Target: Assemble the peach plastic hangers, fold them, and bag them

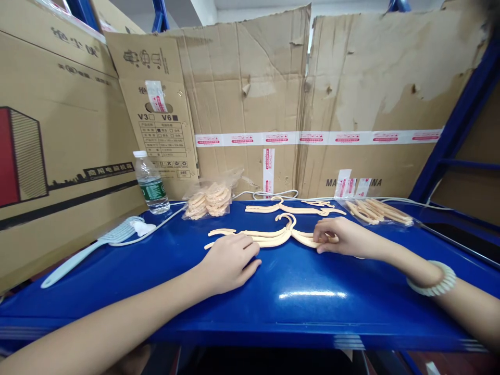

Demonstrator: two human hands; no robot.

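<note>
Two or more beige clothes hangers (273, 240) lie close together on the blue table, their hooks pointing away from me. Over their left arms rests my left hand (230, 263), fingers curled across them and thumb held apart; its fingertips are partly hidden. My right hand (339, 237) pinches the right arms between thumb and fingers, hiding part of them. Just behind, another beige hanger (299, 209) lies flat with its hook away from me. A small beige piece (314, 203) sits behind its right arm.
At the back stand a clear bag of beige coiled pieces (209, 200) and a bag of beige sticks (378, 212). To the left are a water bottle (152, 185), a pale hairbrush (94, 250) and a white cable (150, 232). Cardboard (246, 104) walls the table's back; a dark flat object (464, 242) lies right.
</note>
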